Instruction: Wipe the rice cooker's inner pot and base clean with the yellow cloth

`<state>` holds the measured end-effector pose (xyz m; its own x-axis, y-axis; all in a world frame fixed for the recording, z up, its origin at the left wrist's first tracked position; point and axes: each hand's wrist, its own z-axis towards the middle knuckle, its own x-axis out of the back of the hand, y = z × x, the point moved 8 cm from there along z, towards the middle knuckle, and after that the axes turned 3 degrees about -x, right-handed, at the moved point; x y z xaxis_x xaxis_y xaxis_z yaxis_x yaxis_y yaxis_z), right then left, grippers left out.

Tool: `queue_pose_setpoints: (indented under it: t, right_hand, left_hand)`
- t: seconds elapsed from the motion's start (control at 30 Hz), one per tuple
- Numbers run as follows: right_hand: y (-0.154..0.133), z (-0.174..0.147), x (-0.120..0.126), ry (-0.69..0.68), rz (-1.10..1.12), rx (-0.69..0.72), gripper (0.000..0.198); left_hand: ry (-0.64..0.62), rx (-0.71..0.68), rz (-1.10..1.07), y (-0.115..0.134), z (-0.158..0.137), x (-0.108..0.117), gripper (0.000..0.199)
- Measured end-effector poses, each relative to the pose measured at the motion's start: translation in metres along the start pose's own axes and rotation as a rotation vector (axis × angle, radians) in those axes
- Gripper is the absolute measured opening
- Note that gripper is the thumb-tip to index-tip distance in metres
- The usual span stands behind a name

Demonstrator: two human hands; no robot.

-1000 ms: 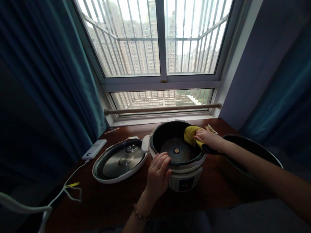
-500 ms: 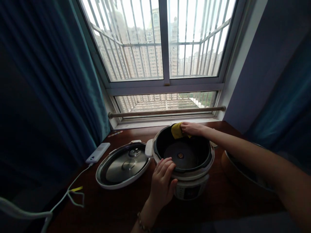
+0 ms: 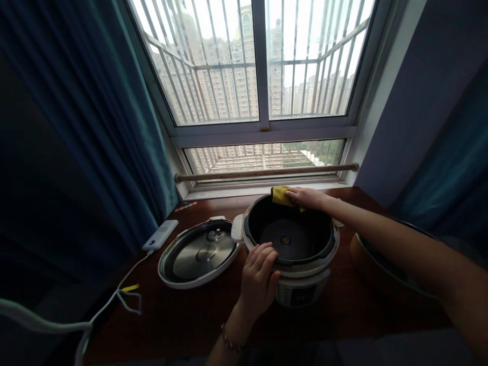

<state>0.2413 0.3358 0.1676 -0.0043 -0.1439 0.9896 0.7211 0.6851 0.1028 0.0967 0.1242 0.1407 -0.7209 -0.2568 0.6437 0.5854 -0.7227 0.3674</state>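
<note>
A: Right hand point(image 3: 307, 197)?
B: Fingers grasping yellow cloth point(image 3: 280, 195) at the far rim of the electric pressure cooker point(image 3: 303, 294).
A: Left hand point(image 3: 259, 279)?
B: Fingers hooked over the cooker's near rim, gripping it.
A: Lid point(image 3: 202, 255)?
B: Inner face up, just left of the cooker; wide pot point(image 3: 362, 259) right of it.

With right hand point(image 3: 308, 197), holds yellow cloth point(image 3: 281, 196) at far side of open cooker point(image 3: 303, 294) (dark inside). With left hand point(image 3: 258, 277), touches near rim point(image 3: 305, 263).
</note>
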Motion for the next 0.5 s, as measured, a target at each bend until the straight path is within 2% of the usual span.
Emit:
queue_pose_setpoints:
  t: [0.13,0.4,0.5]
  right_hand:
    - [0.004,-0.02,0.005,-0.029,-0.064,-0.113,0.029]
    - [-0.003,-0.067,0.01,-0.039,-0.122,-0.338,0.023]
    - [-0.01,-0.087,0.015,-0.036,-0.146,-0.421,0.027]
  left_hand:
    - [0.024,-0.007,-0.007,0.001,0.001,0.001,0.029]
    - [0.077,-0.026,0.019,0.003,0.001,0.002,0.026]
    - [0.109,-0.058,0.048,0.006,0.001,0.003,0.026]
